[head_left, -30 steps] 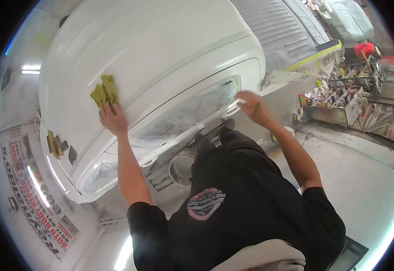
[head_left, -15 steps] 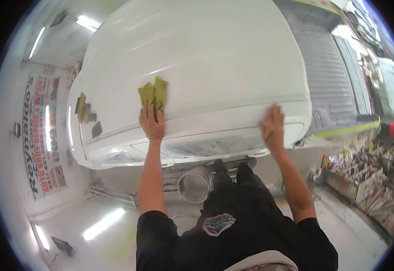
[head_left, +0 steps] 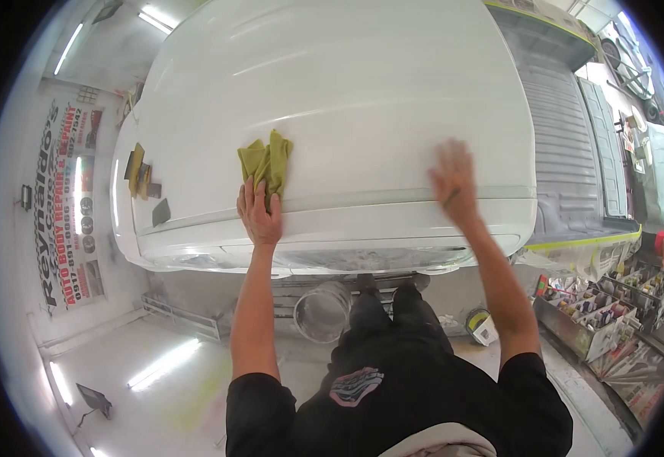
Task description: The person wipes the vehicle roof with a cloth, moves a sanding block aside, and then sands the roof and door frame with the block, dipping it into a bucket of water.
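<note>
Below me lies the white roof of a vehicle [head_left: 347,99], with a duller strip along its near side. My left hand [head_left: 260,213] rests on the roof at left of centre, its fingers over the lower end of a crumpled yellow-green cloth [head_left: 267,161]. Further right, my right hand [head_left: 454,181] is flat over the panel with its fingers spread and slightly blurred, holding nothing. Near the roof's left end sit yellowish and grey pads [head_left: 138,172] and a small dark grey piece [head_left: 161,212].
A round bucket [head_left: 322,312] stands below the near edge, beside my legs. On the right are a ribbed grey truck bed [head_left: 564,137] and a divided rack of bottles and tools [head_left: 591,316]. A printed banner [head_left: 73,206] hangs on the left wall.
My right hand has moved up and slightly left over the roof. The left hand stays at the cloth. The view has shifted a little.
</note>
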A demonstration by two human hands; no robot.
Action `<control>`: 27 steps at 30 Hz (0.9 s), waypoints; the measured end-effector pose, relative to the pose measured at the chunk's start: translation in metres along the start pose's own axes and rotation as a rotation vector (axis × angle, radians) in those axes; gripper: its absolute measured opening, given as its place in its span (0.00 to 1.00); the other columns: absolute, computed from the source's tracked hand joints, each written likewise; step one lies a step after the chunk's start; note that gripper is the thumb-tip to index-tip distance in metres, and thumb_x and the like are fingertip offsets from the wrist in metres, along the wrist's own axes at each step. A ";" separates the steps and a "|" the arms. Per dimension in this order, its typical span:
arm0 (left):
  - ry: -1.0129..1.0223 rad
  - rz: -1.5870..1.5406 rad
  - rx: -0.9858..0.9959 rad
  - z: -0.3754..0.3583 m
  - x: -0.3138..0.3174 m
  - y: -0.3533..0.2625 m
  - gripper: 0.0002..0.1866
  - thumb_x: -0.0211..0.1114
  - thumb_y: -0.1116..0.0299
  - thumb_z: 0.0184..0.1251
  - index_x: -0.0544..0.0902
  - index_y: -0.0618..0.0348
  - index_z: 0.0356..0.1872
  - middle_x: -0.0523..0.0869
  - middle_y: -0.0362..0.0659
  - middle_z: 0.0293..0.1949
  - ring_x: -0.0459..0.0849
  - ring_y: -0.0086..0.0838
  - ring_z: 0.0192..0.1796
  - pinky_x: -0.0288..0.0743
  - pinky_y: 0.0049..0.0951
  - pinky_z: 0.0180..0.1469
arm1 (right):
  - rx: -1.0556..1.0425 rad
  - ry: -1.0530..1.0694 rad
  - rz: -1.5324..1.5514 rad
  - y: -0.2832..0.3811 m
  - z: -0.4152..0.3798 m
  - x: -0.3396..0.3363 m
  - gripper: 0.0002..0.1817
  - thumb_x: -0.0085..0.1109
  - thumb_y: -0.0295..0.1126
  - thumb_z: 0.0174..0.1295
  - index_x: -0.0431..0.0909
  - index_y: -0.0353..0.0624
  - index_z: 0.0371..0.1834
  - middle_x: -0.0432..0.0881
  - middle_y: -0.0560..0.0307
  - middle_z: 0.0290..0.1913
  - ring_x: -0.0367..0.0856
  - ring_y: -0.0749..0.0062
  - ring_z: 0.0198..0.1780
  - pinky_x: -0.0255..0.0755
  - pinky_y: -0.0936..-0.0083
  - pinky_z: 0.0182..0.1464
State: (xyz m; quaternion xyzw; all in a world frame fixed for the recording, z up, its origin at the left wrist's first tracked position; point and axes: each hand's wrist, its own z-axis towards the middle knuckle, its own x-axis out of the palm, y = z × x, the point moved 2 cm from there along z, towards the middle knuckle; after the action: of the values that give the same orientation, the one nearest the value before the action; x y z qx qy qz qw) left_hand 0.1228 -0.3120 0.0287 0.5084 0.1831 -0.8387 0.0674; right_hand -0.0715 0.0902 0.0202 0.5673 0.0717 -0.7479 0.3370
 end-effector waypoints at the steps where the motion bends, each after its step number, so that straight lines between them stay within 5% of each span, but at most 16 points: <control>1: 0.001 0.000 0.008 0.000 0.000 -0.001 0.23 0.65 0.62 0.71 0.82 0.59 0.64 0.74 0.52 0.74 0.68 0.56 0.74 0.60 0.54 0.76 | 0.051 -0.038 -0.023 -0.028 0.011 -0.003 0.30 0.54 0.42 0.77 0.68 0.39 0.77 0.61 0.33 0.80 0.55 0.33 0.82 0.50 0.40 0.81; 8: 0.043 0.006 0.024 0.005 -0.003 -0.007 0.23 0.64 0.64 0.70 0.81 0.64 0.63 0.73 0.54 0.74 0.69 0.58 0.73 0.59 0.56 0.75 | 0.280 -0.114 -0.122 -0.109 0.054 0.004 0.31 0.51 0.46 0.79 0.67 0.40 0.79 0.61 0.31 0.80 0.55 0.30 0.81 0.49 0.38 0.80; 18: 0.082 -0.006 0.015 0.009 0.000 -0.004 0.24 0.63 0.63 0.71 0.79 0.64 0.64 0.72 0.57 0.74 0.67 0.60 0.74 0.58 0.58 0.76 | 0.327 -0.068 -0.240 -0.086 0.090 0.018 0.32 0.47 0.50 0.80 0.67 0.40 0.78 0.61 0.32 0.80 0.55 0.32 0.82 0.47 0.38 0.81; 23: 0.084 -0.010 0.010 0.007 0.001 -0.002 0.25 0.64 0.63 0.70 0.79 0.63 0.65 0.71 0.57 0.75 0.67 0.60 0.75 0.58 0.58 0.76 | 0.036 -0.097 -0.127 -0.030 0.140 0.066 0.29 0.51 0.47 0.78 0.73 0.37 0.73 0.70 0.34 0.76 0.62 0.35 0.79 0.52 0.39 0.80; 27: 0.084 -0.013 0.000 0.008 0.000 0.000 0.26 0.65 0.64 0.69 0.79 0.63 0.65 0.71 0.57 0.75 0.67 0.60 0.75 0.57 0.58 0.76 | -0.152 0.065 0.149 0.103 0.178 0.108 0.26 0.56 0.44 0.75 0.79 0.34 0.66 0.72 0.41 0.75 0.65 0.46 0.80 0.54 0.45 0.80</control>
State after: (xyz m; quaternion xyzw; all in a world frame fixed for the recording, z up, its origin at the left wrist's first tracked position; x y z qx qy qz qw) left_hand 0.1159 -0.3149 0.0320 0.5418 0.1890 -0.8172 0.0539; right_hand -0.1674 -0.1209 0.0135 0.5677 0.0967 -0.6947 0.4310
